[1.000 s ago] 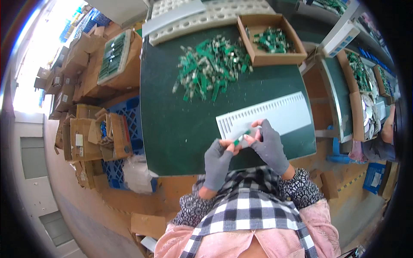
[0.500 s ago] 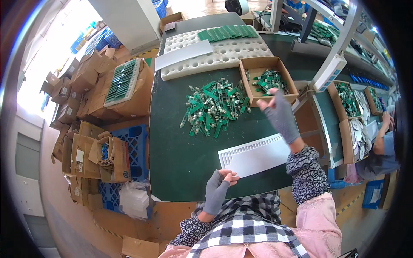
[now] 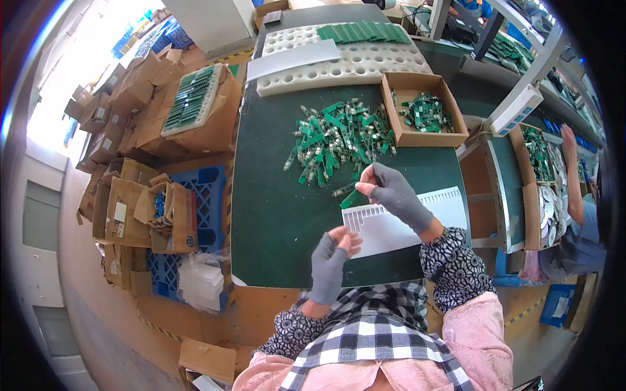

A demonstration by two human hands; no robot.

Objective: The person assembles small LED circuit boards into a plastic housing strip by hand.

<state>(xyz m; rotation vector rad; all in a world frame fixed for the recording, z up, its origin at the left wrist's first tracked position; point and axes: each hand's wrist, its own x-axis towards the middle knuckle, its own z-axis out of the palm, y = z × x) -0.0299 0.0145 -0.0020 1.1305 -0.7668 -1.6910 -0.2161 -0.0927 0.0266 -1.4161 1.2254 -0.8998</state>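
Observation:
A white slotted sheet (image 3: 394,238) lies on the dark green table near its front edge, with a row of narrow slots along its far side. At the sheet's left edge, my left hand (image 3: 331,264), in a grey fingerless glove, has its thumb and fingers closed on the border. Above the far left part of the sheet, my right hand (image 3: 395,195), gloved alike, pinches a small green circuit board (image 3: 352,198); its fingers partly hide the board. Just beyond lies a loose heap of small green circuit boards (image 3: 339,140) with metal connectors.
An open cardboard box (image 3: 427,138) of similar boards stands right of the heap. Behind are a white foam tray (image 3: 365,68) with round holes, a plain white sheet (image 3: 293,60) and green panels (image 3: 362,32). Cartons (image 3: 173,215) sit at left; a co-worker's arm (image 3: 574,176) shows at right.
My right hand has come from the cardboard box toward me and left, down to the sheet, and now pinches a board. My left hand stays at the sheet's left edge. The view has shifted slightly.

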